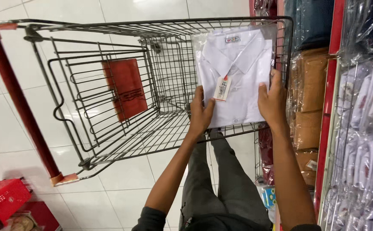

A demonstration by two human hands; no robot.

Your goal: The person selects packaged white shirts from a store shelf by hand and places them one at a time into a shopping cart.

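Fingers (202, 96) of the left hand (200, 114) lie pressed on the front of a packaged white shirt (238, 72), thumb side wrapped at its lower left edge; the right hand (273, 100) clamps the lower right edge the same way, thumb on the front. Both hands are shut on the package, one at each bottom corner, neither nearer than the other. The shirt's long axis runs away from the person, collar at the far end, and it is held just above the right end of the shopping cart (161, 25), partly over the wire basket's rim.

Largest in view, the cart is a grey wire basket with a red handle bar (17, 98) along its left side and a red rectangular panel (126, 87) on the folded child-seat flap. To the right stands a shelf with red dividers (325, 128), stacked with folded garments in clear bags: tan ones (308, 85) nearest the cart, white ones (366, 128) further right. A red plastic basket (2, 199) sits on the white tiled floor (7, 72) at lower left.

Smallest, a white rectangular hang tag (223, 88) with a red top dangles at the shirt's middle, just beside the left fingertips, and a small printed label sits inside the collar.
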